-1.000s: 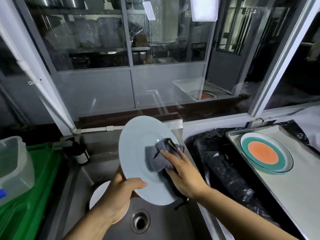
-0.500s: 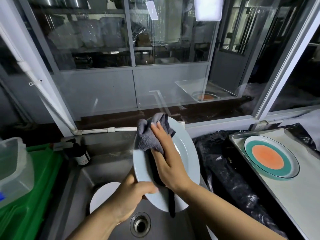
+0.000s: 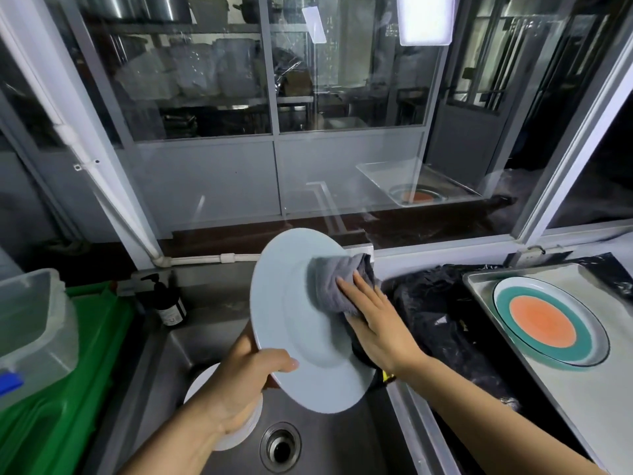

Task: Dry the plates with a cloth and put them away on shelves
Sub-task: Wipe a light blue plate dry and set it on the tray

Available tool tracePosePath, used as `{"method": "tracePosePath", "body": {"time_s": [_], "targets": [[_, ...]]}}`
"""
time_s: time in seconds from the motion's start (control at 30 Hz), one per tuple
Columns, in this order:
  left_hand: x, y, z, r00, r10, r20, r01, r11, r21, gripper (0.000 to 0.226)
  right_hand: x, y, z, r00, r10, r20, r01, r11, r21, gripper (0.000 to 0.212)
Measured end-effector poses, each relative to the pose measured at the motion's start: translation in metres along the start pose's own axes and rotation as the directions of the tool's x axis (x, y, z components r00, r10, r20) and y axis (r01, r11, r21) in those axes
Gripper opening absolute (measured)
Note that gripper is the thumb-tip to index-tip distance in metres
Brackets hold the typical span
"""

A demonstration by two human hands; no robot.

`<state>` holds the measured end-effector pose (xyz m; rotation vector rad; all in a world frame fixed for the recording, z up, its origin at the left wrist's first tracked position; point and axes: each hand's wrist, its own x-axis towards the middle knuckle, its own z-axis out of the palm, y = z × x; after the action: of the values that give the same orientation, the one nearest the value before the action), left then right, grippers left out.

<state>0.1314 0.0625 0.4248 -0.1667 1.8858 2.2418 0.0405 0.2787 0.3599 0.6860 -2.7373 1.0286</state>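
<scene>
A pale blue plate (image 3: 294,323) stands tilted on edge above the steel sink (image 3: 171,351). My left hand (image 3: 246,378) grips its lower rim, thumb on the face. My right hand (image 3: 373,323) presses a grey cloth (image 3: 332,286) flat against the plate's upper right face with straight fingers. A white plate (image 3: 239,433) lies in the sink, mostly hidden under my left arm. An orange and teal plate (image 3: 548,323) lies on a metal tray (image 3: 496,279) at the right.
The sink drain (image 3: 280,447) is below the plate. A dark pump bottle (image 3: 168,303) stands at the sink's back left. A green crate (image 3: 85,371) and a clear plastic tub (image 3: 30,323) are at the left. Black plastic sheeting (image 3: 445,320) lies between sink and tray. Windows are ahead.
My right hand has slid the cloth from the plate's top edge to its upper right face. The plate has turned so its face shows more fully.
</scene>
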Motion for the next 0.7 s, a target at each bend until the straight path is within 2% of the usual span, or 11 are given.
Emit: {"method": "tracePosePath", "body": {"time_s": [0.17,0.27,0.33,0.43,0.53,0.63,0.7], "targets": [[0.008,-0.003,0.001,0.999,-0.019,-0.051,0.018,1.0,-0.021,0.058,-0.04,-0.02,0.008,0.987,-0.073,0.142,0.057,0.992,0.11,0.051],[0.01,-0.004,0.005,0.997,-0.018,-0.073,0.013,0.998,-0.068,0.054,-0.052,-0.043,0.0,0.98,-0.108,0.165,0.068,0.971,0.231,0.056],[0.011,-0.005,0.007,0.997,-0.032,-0.068,0.024,0.992,-0.121,0.055,-0.056,-0.061,-0.005,0.969,-0.156,0.192,0.11,0.967,0.232,0.07],[0.012,-0.006,0.006,0.995,-0.041,-0.086,0.026,0.986,-0.164,0.044,-0.059,-0.072,-0.006,0.952,-0.196,0.233,0.174,0.978,0.115,0.101],[0.012,-0.005,0.005,0.995,-0.032,-0.092,0.017,0.986,-0.164,0.048,-0.058,-0.07,0.006,0.956,-0.257,0.142,0.263,0.964,-0.023,0.099],[0.013,-0.002,0.003,0.994,-0.046,-0.094,0.03,0.985,-0.172,0.049,-0.055,-0.078,0.017,0.965,-0.262,-0.005,0.26,0.96,-0.103,0.093],[0.013,0.004,0.003,0.996,-0.049,-0.079,0.035,0.985,-0.169,0.051,-0.05,-0.084,0.018,0.963,-0.265,-0.052,0.258,0.96,-0.11,0.084]]}}
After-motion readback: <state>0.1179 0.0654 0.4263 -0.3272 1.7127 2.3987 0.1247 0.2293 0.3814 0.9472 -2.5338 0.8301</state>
